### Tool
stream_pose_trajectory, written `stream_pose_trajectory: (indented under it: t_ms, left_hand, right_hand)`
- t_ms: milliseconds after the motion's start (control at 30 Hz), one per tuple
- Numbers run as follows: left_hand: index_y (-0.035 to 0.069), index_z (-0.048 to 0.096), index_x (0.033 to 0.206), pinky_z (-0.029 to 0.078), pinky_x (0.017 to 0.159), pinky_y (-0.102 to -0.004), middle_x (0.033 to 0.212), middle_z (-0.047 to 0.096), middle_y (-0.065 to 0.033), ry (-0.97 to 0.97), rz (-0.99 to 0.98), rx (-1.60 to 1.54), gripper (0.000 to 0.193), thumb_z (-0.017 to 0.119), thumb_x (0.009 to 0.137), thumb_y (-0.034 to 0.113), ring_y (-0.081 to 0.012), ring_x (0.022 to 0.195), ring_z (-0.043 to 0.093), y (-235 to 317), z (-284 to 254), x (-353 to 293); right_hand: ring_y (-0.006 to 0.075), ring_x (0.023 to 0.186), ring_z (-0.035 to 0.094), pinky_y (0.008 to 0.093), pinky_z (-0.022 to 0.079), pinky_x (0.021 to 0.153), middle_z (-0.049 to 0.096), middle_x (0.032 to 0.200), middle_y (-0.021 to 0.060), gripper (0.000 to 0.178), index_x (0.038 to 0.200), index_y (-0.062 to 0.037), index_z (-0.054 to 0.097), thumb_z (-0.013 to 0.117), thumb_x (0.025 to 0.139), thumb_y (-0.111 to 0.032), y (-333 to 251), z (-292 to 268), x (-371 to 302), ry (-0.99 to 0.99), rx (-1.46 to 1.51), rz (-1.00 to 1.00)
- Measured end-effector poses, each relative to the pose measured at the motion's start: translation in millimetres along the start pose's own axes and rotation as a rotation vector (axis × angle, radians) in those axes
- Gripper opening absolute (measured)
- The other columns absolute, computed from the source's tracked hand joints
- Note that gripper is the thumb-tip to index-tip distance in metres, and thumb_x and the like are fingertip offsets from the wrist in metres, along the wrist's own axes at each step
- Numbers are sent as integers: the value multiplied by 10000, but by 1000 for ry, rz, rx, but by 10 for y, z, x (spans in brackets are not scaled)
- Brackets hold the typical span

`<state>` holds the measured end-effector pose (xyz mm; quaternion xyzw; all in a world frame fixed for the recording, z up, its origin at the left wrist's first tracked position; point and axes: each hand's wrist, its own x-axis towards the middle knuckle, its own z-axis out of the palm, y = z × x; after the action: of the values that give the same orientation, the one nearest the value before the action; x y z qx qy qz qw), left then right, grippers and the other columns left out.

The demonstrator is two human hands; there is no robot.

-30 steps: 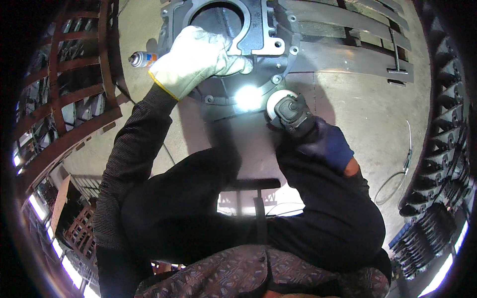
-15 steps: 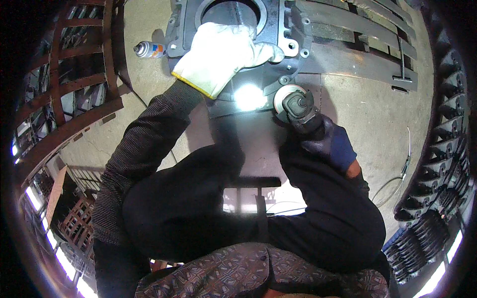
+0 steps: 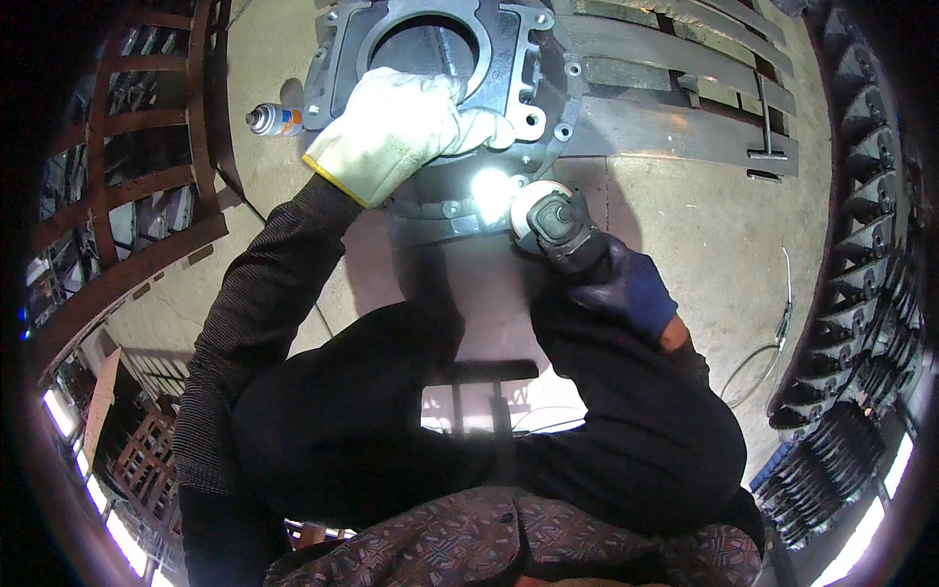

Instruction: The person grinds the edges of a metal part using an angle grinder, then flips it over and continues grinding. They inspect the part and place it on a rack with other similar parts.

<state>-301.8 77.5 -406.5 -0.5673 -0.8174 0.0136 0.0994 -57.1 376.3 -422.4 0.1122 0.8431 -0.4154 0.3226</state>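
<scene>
My left hand (image 3: pixel 396 127), in a white work glove with a yellow cuff edge, grips a grey metal casting (image 3: pixel 504 64) at the near rim of its large round opening. Its fingertips curl over that rim, and the thumb stretches right along the casting's near edge. Closed around the body of an angle grinder (image 3: pixel 577 240) is my right hand (image 3: pixel 631 293), wearing a blue glove with a dark palm. The grinder's disc (image 3: pixel 533 205) is close to the casting's lower right edge; whether they touch I cannot tell. A bright light spot falls on the casting beside the disc.
A spray can (image 3: pixel 274 120) is at the casting's left. Long metal bars (image 3: pixel 675 127) lie at the far right, with a T-shaped rod (image 3: pixel 766 127) across them. Brown metal racks (image 3: pixel 147 122) line the left, rows of dark parts (image 3: pixel 866 215) the right. A thin cable (image 3: pixel 768 362) lies on the floor.
The whole view has shifted, so the casting appears lower and further left. The grinder's disc now shows slightly nearer the casting's right lug. Both hands keep their holds.
</scene>
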Motion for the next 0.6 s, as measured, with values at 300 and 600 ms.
stream_pose_trajectory:
  t_ms: [300,600]
  left_hand:
    - [9,679,937,522,697,-434,768,662,-151,49,-108,-190,539,631,1019,540,-340,720,680,44,33,51]
    - [57,670,918,509,757,-441,804,655,-136,18,-155,-307,446,643,1022,490,-332,771,677,28,50,29]
  right_hand:
    - [455,1060,710,511,580,898,734,1128,260,797,1434,-114,524,829,788,-468,35,89,123,5,-88,-112]
    - [454,1032,723,530,584,872,739,1134,254,868,1518,-119,481,804,810,-505,15,173,194,9,-206,-125]
